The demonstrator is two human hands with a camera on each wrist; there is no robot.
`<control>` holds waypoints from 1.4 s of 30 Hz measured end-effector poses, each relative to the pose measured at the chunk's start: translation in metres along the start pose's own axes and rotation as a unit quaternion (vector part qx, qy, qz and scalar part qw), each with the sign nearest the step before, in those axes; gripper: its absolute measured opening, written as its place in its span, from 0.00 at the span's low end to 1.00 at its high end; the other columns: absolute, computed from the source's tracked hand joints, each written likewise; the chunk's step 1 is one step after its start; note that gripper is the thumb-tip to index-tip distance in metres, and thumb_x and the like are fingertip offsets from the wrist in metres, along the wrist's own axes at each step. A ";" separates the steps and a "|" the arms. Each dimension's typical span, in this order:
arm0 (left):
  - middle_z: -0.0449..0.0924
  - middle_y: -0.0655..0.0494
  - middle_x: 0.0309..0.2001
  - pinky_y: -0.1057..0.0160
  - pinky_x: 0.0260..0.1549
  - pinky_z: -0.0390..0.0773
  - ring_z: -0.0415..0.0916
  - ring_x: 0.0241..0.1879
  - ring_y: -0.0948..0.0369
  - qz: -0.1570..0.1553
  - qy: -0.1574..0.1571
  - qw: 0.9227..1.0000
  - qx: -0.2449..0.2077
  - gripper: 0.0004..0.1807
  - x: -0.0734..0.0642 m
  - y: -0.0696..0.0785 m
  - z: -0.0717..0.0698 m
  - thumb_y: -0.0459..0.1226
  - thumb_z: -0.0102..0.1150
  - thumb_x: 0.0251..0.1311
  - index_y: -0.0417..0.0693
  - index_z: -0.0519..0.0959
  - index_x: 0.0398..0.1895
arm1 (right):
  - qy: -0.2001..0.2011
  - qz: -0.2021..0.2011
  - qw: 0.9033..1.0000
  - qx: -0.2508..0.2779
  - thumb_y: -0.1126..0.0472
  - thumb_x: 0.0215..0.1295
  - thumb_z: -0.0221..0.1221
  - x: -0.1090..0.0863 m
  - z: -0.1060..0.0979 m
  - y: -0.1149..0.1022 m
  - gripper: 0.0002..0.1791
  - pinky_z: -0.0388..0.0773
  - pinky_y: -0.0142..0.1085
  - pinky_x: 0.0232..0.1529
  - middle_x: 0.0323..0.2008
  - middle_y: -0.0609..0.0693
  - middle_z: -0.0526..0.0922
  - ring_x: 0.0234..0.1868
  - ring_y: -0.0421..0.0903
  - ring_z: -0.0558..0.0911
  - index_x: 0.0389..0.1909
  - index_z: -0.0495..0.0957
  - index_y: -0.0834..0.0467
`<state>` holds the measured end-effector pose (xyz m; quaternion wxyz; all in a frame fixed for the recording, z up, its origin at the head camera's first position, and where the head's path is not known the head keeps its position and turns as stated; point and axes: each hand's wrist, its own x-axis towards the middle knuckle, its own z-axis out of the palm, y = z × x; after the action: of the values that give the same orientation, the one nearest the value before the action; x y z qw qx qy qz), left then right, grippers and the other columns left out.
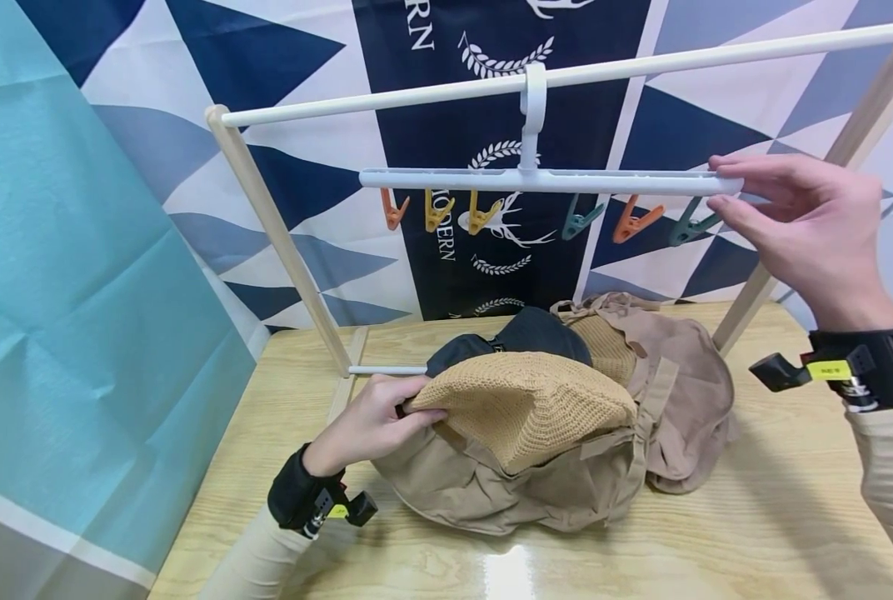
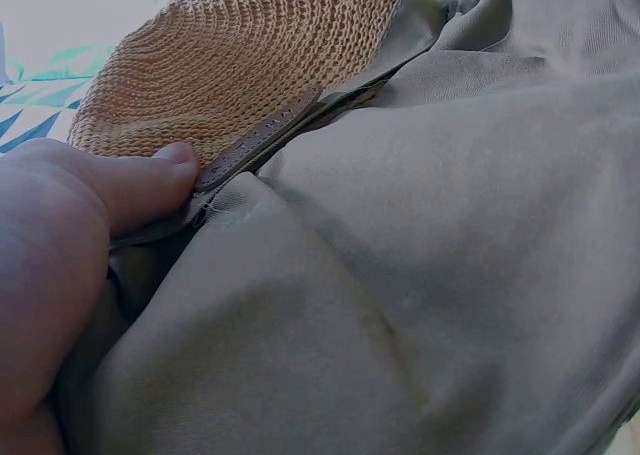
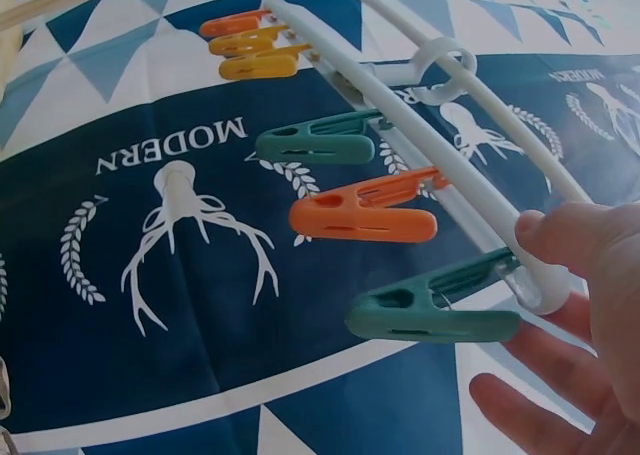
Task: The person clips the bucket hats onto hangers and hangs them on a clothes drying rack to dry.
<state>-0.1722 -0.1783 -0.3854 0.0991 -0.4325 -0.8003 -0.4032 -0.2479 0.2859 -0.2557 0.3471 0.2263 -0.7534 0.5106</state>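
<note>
My left hand (image 1: 367,423) pinches the edge of a sun hat (image 1: 536,400) with a straw-coloured woven crown and a wide tan cloth brim. In the left wrist view the thumb (image 2: 150,187) presses where the crown meets the brim cloth. My right hand (image 1: 821,225) holds the right end of a white clip hanger (image 1: 446,178) between thumb and fingers. The hanger hooks over a white rail (image 1: 656,67). Orange, yellow and green clips hang along it, among them a green clip (image 3: 430,310) nearest the right fingers, with nothing clipped in them.
Behind the held hat lie a dark cap (image 1: 540,333) and another tan hat (image 1: 697,400) with a wide brim. Wooden posts (image 1: 281,242) of the rack stand on the wooden table (image 1: 386,558). A patterned cloth (image 1: 304,175) hangs close behind.
</note>
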 end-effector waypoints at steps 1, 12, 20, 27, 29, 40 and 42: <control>0.93 0.50 0.38 0.71 0.33 0.76 0.75 0.34 0.74 0.000 0.000 1.000 0.001 0.08 0.000 0.000 0.000 0.26 0.74 0.68 0.40 0.88 0.46 | 0.002 -0.002 1.000 0.004 0.80 0.70 0.67 0.000 0.000 -0.001 0.18 0.84 0.19 0.56 0.56 0.36 0.94 0.53 0.28 0.93 0.60 0.86 0.77; 0.93 0.50 0.38 0.69 0.34 0.79 0.76 0.35 0.74 0.000 0.001 1.000 0.001 0.08 0.000 0.000 0.001 0.25 0.75 0.67 0.38 0.88 0.47 | 0.008 -0.009 1.000 -0.006 0.78 0.72 0.67 -0.001 0.000 -0.007 0.13 0.84 0.17 0.51 0.53 0.33 0.95 0.47 0.26 0.93 0.55 0.87 0.79; 0.92 0.50 0.37 0.71 0.31 0.74 0.72 0.32 0.75 -0.002 0.000 1.000 -0.003 0.08 -0.001 0.001 0.001 0.26 0.74 0.67 0.39 0.89 0.47 | 0.011 -0.028 0.999 -0.017 0.79 0.70 0.68 -0.008 -0.002 -0.006 0.13 0.85 0.18 0.49 0.52 0.35 0.96 0.45 0.27 0.94 0.53 0.87 0.79; 0.91 0.51 0.36 0.71 0.31 0.75 0.72 0.32 0.75 -0.004 0.003 1.000 0.001 0.08 -0.001 0.000 0.000 0.26 0.74 0.67 0.40 0.89 0.47 | 0.027 -0.047 0.998 0.031 0.80 0.67 0.70 -0.017 -0.001 -0.015 0.11 0.86 0.19 0.45 0.50 0.44 0.97 0.44 0.33 0.95 0.48 0.86 0.84; 0.92 0.51 0.36 0.71 0.31 0.74 0.72 0.32 0.75 -0.007 0.001 1.000 -0.002 0.08 -0.001 0.001 0.000 0.26 0.74 0.68 0.40 0.89 0.48 | 0.026 -0.055 0.997 0.047 0.81 0.66 0.71 -0.020 -0.001 -0.018 0.11 0.85 0.19 0.45 0.50 0.46 0.97 0.45 0.34 0.95 0.46 0.85 0.86; 0.93 0.50 0.38 0.70 0.34 0.78 0.75 0.34 0.74 0.002 -0.002 1.000 0.000 0.08 0.000 0.000 0.002 0.25 0.74 0.67 0.40 0.89 0.47 | 0.004 -0.089 0.986 0.138 0.81 0.67 0.69 -0.038 0.003 -0.049 0.09 0.85 0.20 0.51 0.52 0.50 0.97 0.51 0.40 0.94 0.44 0.85 0.87; 0.93 0.50 0.39 0.69 0.35 0.80 0.76 0.35 0.73 0.004 -0.002 1.000 0.001 0.09 0.000 0.000 0.002 0.25 0.75 0.67 0.39 0.89 0.47 | -0.003 -0.091 0.985 0.149 0.81 0.67 0.69 -0.040 0.004 -0.055 0.09 0.86 0.21 0.52 0.52 0.50 0.97 0.51 0.40 0.94 0.43 0.85 0.87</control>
<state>-0.1718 -0.1766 -0.3870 0.0998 -0.4365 -0.7993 -0.4008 -0.1841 0.2609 -0.2534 0.3521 0.3447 -0.6460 0.5830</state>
